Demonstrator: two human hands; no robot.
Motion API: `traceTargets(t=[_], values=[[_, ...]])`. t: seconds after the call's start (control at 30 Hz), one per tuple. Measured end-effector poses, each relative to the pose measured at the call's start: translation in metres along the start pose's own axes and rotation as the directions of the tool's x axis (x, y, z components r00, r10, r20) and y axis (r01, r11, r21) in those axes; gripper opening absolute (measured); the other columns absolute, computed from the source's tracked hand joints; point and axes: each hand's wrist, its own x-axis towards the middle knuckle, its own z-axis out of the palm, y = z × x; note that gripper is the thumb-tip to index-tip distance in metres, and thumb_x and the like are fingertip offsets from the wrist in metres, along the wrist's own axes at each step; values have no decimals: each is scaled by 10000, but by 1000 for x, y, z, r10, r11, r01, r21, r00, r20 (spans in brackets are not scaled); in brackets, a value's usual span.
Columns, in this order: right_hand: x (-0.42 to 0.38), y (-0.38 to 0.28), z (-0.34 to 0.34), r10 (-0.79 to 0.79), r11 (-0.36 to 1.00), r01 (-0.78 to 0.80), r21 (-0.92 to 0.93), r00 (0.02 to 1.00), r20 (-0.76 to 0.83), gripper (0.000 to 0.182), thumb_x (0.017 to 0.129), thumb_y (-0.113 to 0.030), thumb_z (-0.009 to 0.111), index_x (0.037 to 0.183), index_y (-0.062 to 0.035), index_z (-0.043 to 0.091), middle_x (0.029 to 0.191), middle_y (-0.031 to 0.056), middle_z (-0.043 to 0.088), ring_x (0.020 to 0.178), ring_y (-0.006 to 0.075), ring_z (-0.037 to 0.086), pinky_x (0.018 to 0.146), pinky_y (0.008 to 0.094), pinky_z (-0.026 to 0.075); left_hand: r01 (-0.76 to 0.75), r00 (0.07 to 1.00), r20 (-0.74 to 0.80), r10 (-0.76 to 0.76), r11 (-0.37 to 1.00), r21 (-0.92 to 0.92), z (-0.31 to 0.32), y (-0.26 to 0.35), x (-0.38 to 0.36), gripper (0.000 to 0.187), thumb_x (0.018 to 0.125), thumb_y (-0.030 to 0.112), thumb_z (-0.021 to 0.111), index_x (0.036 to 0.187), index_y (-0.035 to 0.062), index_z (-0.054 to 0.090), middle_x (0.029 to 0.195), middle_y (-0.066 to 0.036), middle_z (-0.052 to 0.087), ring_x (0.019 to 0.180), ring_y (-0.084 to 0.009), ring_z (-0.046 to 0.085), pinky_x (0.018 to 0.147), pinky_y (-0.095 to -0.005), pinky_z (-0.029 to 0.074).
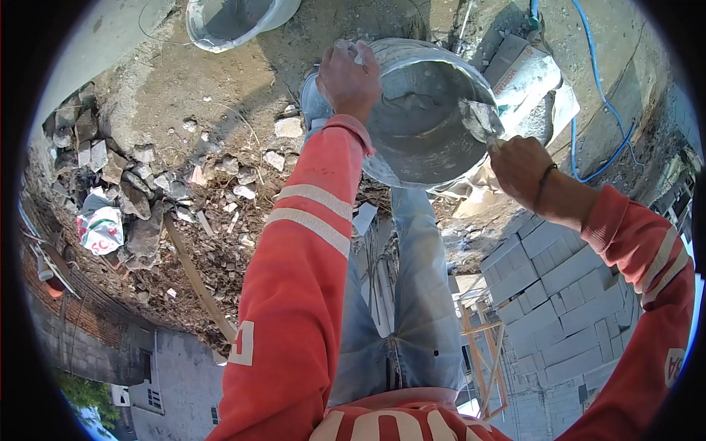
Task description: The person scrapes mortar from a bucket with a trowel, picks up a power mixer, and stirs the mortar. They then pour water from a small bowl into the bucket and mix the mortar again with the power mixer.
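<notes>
A large whitish bucket (376, 178) of wet grey mortar (419, 110) stands in front of my legs. My left hand (349, 79), dusted with grey, grips the bucket's left rim with its fingers curled. At the opposite side, my right hand (521, 170) is closed around the handle of a trowel (479, 121). The trowel's mortar-coated blade lies over the bucket's right inner wall, near the rim. Its handle is mostly hidden by my fingers.
A second bucket (279, 22) stands at the top left. Beside the mortar bucket lies a torn printed bag (521, 73), with a blue hose (604, 95) farther right. Broken stones (132, 184) and a wooden strip (193, 275) cover the left ground. Grey blocks (559, 287) are at lower right.
</notes>
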Motion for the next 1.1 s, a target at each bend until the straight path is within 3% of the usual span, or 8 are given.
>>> traceTargets(t=[0.23,0.37,0.57,0.63,0.67,0.7,0.8,1.1], values=[[-7,-79,29,171,863,-191,468,982,86,359,945,-110,467,1189,139,553,853,211,704,775,347,711,694,433,582,-14,1000,-13,14,1000,27,-1,-4,3,350,917,331,565,899,-5,661,919,-204,655,835,-419,654,748,-561,479],[9,-123,33,239,687,-253,681,964,116,550,797,-111,653,1244,162,488,855,275,684,811,394,704,718,439,589,-16,1000,-24,16,1000,24,0,-3,2,356,918,330,561,905,-12,659,929,-204,654,843,-429,650,743,-564,475],[46,-151,48,328,416,-48,908,939,-100,523,875,-139,593,1298,139,460,828,254,664,739,388,697,660,446,579,-7,1000,0,7,1000,-19,-2,-3,1,342,911,316,558,927,-10,657,935,-209,647,855,-427,643,751,-568,472],[63,-143,29,145,-529,-118,840,963,227,487,941,-191,559,1336,78,470,818,264,643,705,411,680,628,459,567,-12,1000,-2,12,1000,3,-5,2,1,336,915,310,553,933,-4,670,921,-210,662,851,-423,648,761,-540,485],[69,-148,38,144,-642,-114,759,953,265,461,985,-241,542,1343,42,483,818,272,638,702,452,647,644,482,552,-8,1000,-3,8,1000,26,-7,2,2,331,918,305,548,939,2,683,907,-210,678,847,-418,653,770,-511,498],[77,-155,49,147,-638,-102,763,957,250,461,985,-241,542,1343,42,483,818,272,638,702,452,647,644,482,552,-16,1000,-15,16,999,31,-8,3,5,331,918,305,548,939,2,683,907,-210,678,847,-418,653,770,-511,498],[72,-159,71,589,205,110,972,780,-212,457,978,-259,568,1296,51,461,920,286,657,784,496,628,701,540,519,-20,1000,7,20,999,44,-6,2,2,327,925,289,537,944,-3,681,916,-218,675,851,-430,648,778,-506,497],[-27,-56,133,553,655,-164,738,769,-320,520,900,-200,625,1371,-62,455,999,148,642,804,363,677,643,470,559,-57,997,-51,56,998,-16,0,-1,4,357,930,291,511,883,-20,678,843,-256,673,811,-442,651,747,-509,490]])
